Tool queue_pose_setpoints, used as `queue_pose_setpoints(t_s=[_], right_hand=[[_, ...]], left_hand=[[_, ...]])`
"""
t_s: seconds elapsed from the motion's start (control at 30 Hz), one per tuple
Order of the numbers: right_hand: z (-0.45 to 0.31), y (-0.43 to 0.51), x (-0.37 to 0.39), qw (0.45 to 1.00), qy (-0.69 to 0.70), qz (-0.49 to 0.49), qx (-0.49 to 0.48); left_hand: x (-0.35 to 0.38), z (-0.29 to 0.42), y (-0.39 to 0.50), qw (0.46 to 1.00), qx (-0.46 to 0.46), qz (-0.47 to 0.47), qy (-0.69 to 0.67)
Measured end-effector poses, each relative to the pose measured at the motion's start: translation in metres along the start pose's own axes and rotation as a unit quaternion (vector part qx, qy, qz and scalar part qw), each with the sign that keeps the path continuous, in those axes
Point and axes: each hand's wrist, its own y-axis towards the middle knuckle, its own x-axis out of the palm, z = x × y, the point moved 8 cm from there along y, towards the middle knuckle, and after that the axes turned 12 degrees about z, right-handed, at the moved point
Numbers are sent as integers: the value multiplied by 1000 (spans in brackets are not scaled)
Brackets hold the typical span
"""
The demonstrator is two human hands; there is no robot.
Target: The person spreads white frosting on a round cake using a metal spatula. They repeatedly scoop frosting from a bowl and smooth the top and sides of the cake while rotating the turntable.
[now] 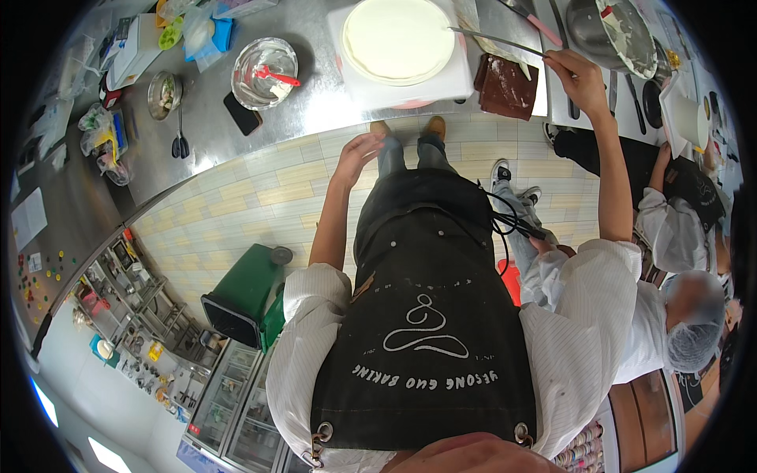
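Note:
A round cake [397, 36] coated in smooth white cream stands at the table's front edge, on a white base [366, 94]. My right hand [578, 81] grips one end of a long, thin metal spatula [502, 40]. The tool's far end meets the right side of the cake's top in this view; whether it touches the cream I cannot tell. My left hand [359, 155] is held below the table edge, empty, with its fingers slightly bent and apart. Beneath the spatula lie a folded brown cloth [507, 88] with white smears and a cream-coloured piping bag [494, 47].
Left on the steel table [207, 142] are a cream-smeared bowl [242, 74] with a red spatula [278, 75], a phone [241, 113] and scissors [180, 145]. A large steel bowl [585, 29] stands at right. Co-workers [674, 219] are close on my right; a green bin [251, 284] is behind left.

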Motion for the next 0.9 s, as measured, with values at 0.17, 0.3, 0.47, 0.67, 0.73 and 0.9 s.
queue_pose_setpoints(t_s=[0.17,0.3,0.47,0.67,0.73,0.9], right_hand=[[3,-2,3,1000,-9,-7,-10],[1,0,4,1000,-5,-16,7],[6,1,6,1000,-5,-27,15],[2,4,6,1000,5,8,-16],[2,4,6,1000,11,7,-3],[3,4,10,1000,0,-25,13]], left_hand=[[0,1,0,1000,-1,2,-4],[-1,1,-1,1000,-4,7,-3],[-4,-2,0,1000,-3,6,1],[-3,-1,-1,1000,-8,9,-4],[-3,-1,-1,1000,-9,10,-5],[-5,-1,0,1000,-9,10,-12]])
